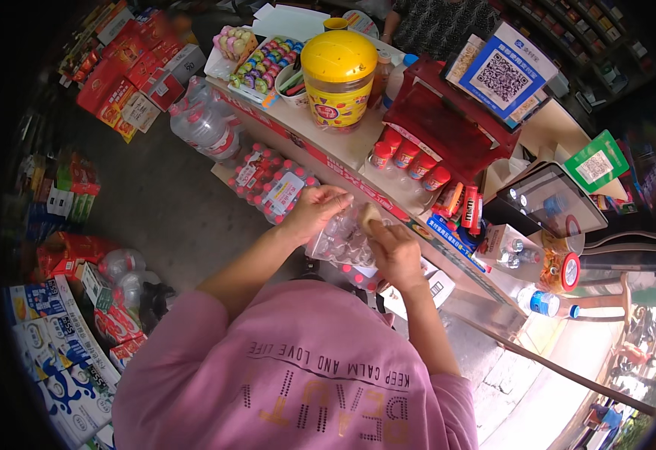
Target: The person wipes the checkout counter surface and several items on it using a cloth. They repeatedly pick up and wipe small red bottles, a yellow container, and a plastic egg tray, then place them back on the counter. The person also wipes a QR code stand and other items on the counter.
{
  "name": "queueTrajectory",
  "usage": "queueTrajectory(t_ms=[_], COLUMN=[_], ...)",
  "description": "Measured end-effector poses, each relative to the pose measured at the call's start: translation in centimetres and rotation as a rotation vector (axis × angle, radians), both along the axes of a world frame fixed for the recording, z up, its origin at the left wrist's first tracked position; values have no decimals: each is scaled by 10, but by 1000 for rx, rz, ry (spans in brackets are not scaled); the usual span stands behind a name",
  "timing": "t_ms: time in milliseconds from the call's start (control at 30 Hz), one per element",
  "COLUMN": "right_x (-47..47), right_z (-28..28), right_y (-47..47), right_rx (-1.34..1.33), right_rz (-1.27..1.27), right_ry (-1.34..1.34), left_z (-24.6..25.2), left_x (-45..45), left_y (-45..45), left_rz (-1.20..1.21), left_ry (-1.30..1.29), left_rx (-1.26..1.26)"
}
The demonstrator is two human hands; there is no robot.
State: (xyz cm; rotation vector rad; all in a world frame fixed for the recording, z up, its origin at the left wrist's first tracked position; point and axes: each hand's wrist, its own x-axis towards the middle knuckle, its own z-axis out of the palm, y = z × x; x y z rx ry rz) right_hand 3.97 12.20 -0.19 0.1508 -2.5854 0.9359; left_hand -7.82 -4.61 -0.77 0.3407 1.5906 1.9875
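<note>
In front of my chest is a clear plastic box (pixel 336 239) with several see-through pieces inside, too glossy to make out. My left hand (pixel 318 211) grips its left side, thumb and forefinger close together above the rim. Between the fingers of my right hand (pixel 398 253) is a small beige cloth-like piece (pixel 369 216), held at the box's right side. Below the box, shrink-wrapped bottles with red caps (pixel 359 275) partly show. Another wrapped pack of red-capped bottles (pixel 274 183) lies just beyond my left hand.
A shop counter (pixel 356 152) runs diagonally ahead, bearing a yellow-lidded tub (pixel 339 79), red-capped jars (pixel 407 154), a dark red rack (pixel 446 118) and a tablet screen (pixel 553 199). Large water bottles (pixel 210 129) stand left. Cartons (pixel 58 337) are stacked lower left. A person (pixel 443 25) is behind the counter.
</note>
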Motion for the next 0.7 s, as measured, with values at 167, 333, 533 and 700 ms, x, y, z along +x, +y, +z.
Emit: queueTrajectory(t_ms=[167, 333, 533, 700], right_x=[5, 2, -12, -31], right_z=[26, 13, 41, 10], right_y=[-9, 24, 88, 112], right_rx=[-632, -654, -264, -302], right_rz=[-108, -294, -526, -649], right_ry=[-224, -109, 155, 14], left_z=[5, 4, 31, 30], left_x=[4, 1, -37, -35], left_y=[4, 8, 23, 35], left_rz=[10, -98, -273, -313], left_ry=[-38, 109, 514, 385], left_rx=[-7, -138, -481, -386])
